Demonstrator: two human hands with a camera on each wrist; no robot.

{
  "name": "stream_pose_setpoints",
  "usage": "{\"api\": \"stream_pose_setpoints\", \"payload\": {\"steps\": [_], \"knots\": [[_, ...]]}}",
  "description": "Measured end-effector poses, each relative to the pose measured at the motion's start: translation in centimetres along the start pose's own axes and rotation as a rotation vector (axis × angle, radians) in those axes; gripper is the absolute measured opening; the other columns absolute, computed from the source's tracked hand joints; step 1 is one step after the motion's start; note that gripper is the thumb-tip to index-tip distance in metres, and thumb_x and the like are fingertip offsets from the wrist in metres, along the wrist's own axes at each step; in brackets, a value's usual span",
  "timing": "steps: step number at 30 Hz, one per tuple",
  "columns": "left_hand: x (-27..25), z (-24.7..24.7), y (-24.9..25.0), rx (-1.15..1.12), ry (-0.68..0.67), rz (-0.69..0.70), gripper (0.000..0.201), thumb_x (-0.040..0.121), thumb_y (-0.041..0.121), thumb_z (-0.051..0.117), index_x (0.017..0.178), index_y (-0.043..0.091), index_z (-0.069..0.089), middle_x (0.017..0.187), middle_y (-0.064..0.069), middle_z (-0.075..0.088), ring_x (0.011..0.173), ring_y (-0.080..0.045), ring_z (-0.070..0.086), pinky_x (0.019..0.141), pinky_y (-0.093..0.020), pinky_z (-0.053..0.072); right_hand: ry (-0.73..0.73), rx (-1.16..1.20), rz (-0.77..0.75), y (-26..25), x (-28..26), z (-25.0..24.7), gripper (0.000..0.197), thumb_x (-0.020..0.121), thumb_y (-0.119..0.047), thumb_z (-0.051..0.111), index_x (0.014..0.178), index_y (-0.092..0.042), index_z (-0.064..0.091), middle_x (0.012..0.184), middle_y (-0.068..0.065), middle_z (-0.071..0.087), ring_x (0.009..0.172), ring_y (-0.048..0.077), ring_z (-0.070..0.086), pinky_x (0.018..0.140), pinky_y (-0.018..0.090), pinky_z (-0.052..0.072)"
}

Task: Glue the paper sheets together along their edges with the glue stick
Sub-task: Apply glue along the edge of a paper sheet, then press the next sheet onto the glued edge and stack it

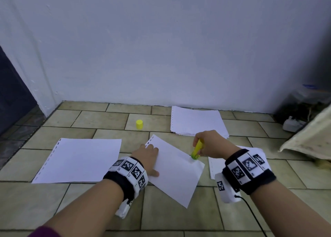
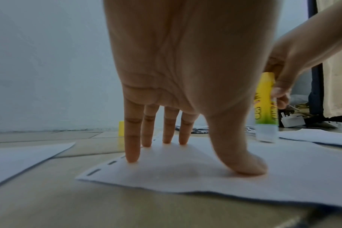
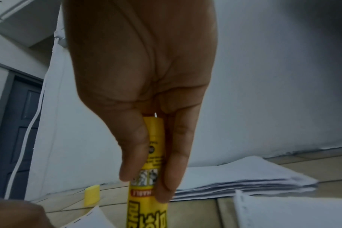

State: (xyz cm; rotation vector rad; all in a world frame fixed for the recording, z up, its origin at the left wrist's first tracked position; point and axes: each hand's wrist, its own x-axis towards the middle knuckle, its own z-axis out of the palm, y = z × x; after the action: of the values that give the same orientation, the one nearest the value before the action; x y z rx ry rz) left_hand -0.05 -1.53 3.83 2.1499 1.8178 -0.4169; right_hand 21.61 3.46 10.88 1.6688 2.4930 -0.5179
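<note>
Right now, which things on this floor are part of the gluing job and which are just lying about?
In the job:
- glue stick, held by the right hand, tip on the sheet's edge
- sheet, pressed flat by the left hand
- left sheet
- paper stack
- yellow cap, off the stick

Lying about:
- white plug
- cloth
- clutter in the corner
</note>
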Motion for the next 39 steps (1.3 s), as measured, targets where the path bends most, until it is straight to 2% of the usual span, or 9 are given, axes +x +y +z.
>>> {"api": "stream_pose_setpoints", "payload": {"steps": [7, 9, 12, 17, 21, 24, 28, 35, 39], "knots": [[0.2, -0.3, -1.4, 0.011, 0.017, 0.032, 0.053, 0.094, 0.004, 0.047, 0.144, 0.017, 0.032, 0.144, -0.004, 0.032, 0.128, -0.025, 0.035, 0.103, -0.037, 0.040, -0.098, 0.156, 0.134, 1.8, -1.5, -1.3, 0.016, 0.077, -0.008, 0.072, 0.086, -0.016, 0.061, 0.080, 0.003, 0.068, 0.067, 0.015, 0.069, 0.061, 0.022, 0.056], [-0.1, -0.5, -1.8, -0.013, 0.033, 0.035, 0.057, 0.092, 0.012, 0.057, 0.143, 0.020, 0.033, 0.143, -0.002, 0.032, 0.130, -0.022, 0.034, 0.101, -0.035, 0.041, 0.011, 0.492, 0.165, 2.1, -1.2, -2.2, 0.019, 0.076, -0.006, 0.073, 0.079, -0.004, 0.054, 0.078, 0.014, 0.068, 0.068, 0.024, 0.072, 0.073, 0.033, 0.060], [-0.7, -0.4, -2.5, -0.052, 0.045, 0.012, 0.062, 0.087, 0.042, 0.063, 0.139, 0.023, 0.035, 0.139, -0.001, 0.034, 0.128, -0.020, 0.033, 0.099, -0.036, 0.040, 0.155, 1.063, 0.162, 1.4, -0.4, -3.6, 0.015, 0.086, -0.011, 0.063, 0.086, -0.002, 0.051, 0.079, 0.019, 0.060, 0.062, 0.022, 0.071, 0.065, 0.026, 0.059], [-1.1, 1.0, -2.9, -0.138, 0.097, -0.048, 0.082, 0.080, 0.059, 0.063, 0.145, 0.023, 0.027, 0.146, -0.002, 0.026, 0.135, -0.024, 0.026, 0.105, -0.039, 0.037, -0.104, 1.640, 0.128, -0.6, 2.9, -1.9, 0.024, 0.096, -0.027, 0.050, 0.096, -0.008, 0.064, 0.082, 0.009, 0.066, 0.057, 0.017, 0.057, 0.052, 0.023, 0.050], [-0.9, 1.3, -3.3, -0.175, 0.071, -0.020, 0.090, 0.078, 0.060, 0.066, 0.148, 0.022, 0.023, 0.150, -0.002, 0.020, 0.138, -0.024, 0.021, 0.109, -0.044, 0.035, 0.021, 1.363, 0.110, -3.7, 6.4, 0.9, 0.011, 0.088, -0.011, 0.064, 0.099, -0.010, 0.063, 0.090, 0.006, 0.065, 0.066, 0.016, 0.062, 0.067, 0.025, 0.049], [-1.0, 1.2, -3.4, -0.208, 0.070, -0.039, 0.086, 0.080, 0.057, 0.065, 0.148, 0.024, 0.024, 0.151, -0.001, 0.018, 0.138, -0.024, 0.023, 0.109, -0.042, 0.035, 0.217, 1.024, 0.138, -5.5, 9.2, 2.7, 0.034, 0.076, -0.004, 0.074, 0.104, -0.010, 0.055, 0.096, 0.010, 0.064, 0.079, 0.022, 0.062, 0.073, 0.035, 0.054], [-1.1, 0.2, -3.4, -0.244, 0.054, -0.032, 0.068, 0.092, 0.042, 0.054, 0.150, 0.025, 0.023, 0.154, -0.001, 0.015, 0.137, -0.025, 0.029, 0.109, -0.034, 0.034, 0.299, 0.621, 0.099, -7.0, 11.1, 4.1, 0.040, 0.079, -0.008, 0.070, 0.116, -0.007, 0.053, 0.106, 0.007, 0.060, 0.101, 0.022, 0.056, 0.078, 0.026, 0.040], [-1.1, 0.0, -3.9, -0.259, 0.018, -0.015, 0.077, 0.086, 0.030, 0.064, 0.150, 0.026, 0.023, 0.152, 0.001, 0.016, 0.134, -0.024, 0.033, 0.104, -0.032, 0.037, 0.341, 0.526, 0.046, -7.7, 11.7, 5.0, 0.038, 0.081, -0.010, 0.069, 0.112, -0.004, 0.049, 0.111, 0.013, 0.063, 0.105, 0.029, 0.058, 0.082, 0.035, 0.046], [-1.2, 0.1, -4.0, -0.308, 0.047, -0.035, 0.079, 0.084, 0.029, 0.067, 0.147, 0.017, 0.021, 0.150, -0.001, 0.022, 0.127, -0.025, 0.041, 0.100, -0.033, 0.040, 0.247, 0.557, 0.037, -6.7, 10.5, 4.1, 0.057, 0.076, -0.021, 0.079, 0.122, -0.007, 0.048, 0.119, 0.007, 0.059, 0.112, 0.023, 0.055, 0.087, 0.027, 0.042]]}}
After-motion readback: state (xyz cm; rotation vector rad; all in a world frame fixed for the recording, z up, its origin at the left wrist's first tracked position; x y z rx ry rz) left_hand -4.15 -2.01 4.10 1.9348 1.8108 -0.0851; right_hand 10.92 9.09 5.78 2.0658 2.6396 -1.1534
